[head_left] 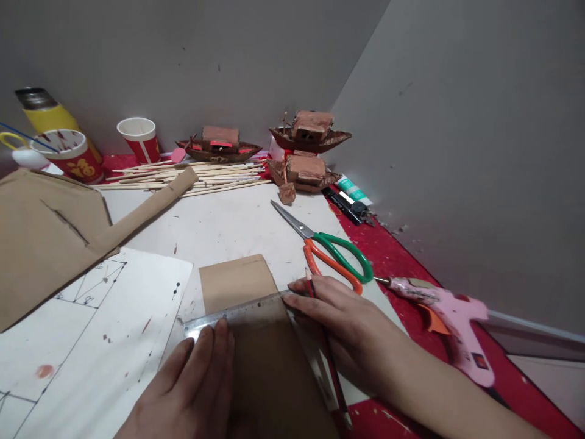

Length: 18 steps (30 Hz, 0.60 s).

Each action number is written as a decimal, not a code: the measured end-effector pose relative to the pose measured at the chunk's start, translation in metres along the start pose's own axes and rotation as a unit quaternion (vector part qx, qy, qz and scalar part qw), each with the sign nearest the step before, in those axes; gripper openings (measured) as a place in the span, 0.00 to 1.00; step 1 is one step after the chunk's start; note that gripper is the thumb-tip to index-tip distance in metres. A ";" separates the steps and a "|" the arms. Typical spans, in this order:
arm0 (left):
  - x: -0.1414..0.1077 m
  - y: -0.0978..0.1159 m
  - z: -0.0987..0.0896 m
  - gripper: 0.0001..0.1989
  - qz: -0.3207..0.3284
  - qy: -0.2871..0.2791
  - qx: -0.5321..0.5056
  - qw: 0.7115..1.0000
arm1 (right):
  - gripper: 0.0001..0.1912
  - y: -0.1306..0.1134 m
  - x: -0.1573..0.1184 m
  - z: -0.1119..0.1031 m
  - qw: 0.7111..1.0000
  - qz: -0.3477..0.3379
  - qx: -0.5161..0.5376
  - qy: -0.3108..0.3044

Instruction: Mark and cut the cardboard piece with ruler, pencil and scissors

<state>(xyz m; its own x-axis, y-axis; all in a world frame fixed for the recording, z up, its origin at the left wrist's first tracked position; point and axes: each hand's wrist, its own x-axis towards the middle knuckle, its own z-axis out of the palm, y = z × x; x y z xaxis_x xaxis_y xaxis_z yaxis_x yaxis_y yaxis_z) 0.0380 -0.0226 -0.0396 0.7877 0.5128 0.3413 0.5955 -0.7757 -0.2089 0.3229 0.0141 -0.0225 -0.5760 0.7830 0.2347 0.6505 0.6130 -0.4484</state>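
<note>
A clear ruler (247, 306) lies slantwise across a brown cardboard strip (237, 277). My left hand (192, 378) presses the ruler's left part down on the cardboard, its fingers held together. A red and black pencil (333, 378) passes between the fingers of my right hand (347, 323), one end showing above the knuckles and the other below the palm. The thumb and fingertip of that hand touch the ruler's right end at the cardboard's edge. Just beyond my right hand lie scissors (305, 230) with green and orange handles.
A pink glue gun (450, 317) lies at right. Three brown model boats (219, 146) and thin wooden sticks (192, 177) are at the back. Paper cups (141, 143) and a yellow bottle (50, 116) stand back left, behind cut cardboard (46, 225) and a drawn sheet (123, 323).
</note>
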 end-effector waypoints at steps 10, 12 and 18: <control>-0.005 0.005 0.005 0.22 -0.012 0.009 0.000 1.000 | 0.26 0.002 -0.005 -0.001 1.000 0.007 0.007 0.004; -0.004 0.005 0.006 0.22 -0.011 0.010 0.001 1.000 | 0.27 0.003 -0.005 0.000 1.000 0.003 0.006 0.004; -0.001 0.005 0.006 0.21 -0.003 0.003 0.006 1.000 | 0.26 0.003 -0.004 -0.001 1.000 -0.008 0.003 0.011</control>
<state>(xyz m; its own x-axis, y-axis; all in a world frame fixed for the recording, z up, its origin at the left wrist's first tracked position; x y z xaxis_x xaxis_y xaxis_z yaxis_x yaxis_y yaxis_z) 0.0409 -0.0248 -0.0463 0.7831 0.5155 0.3478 0.6022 -0.7682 -0.2172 0.3276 0.0135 -0.0243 -0.5758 0.7749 0.2606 0.6375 0.6251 -0.4504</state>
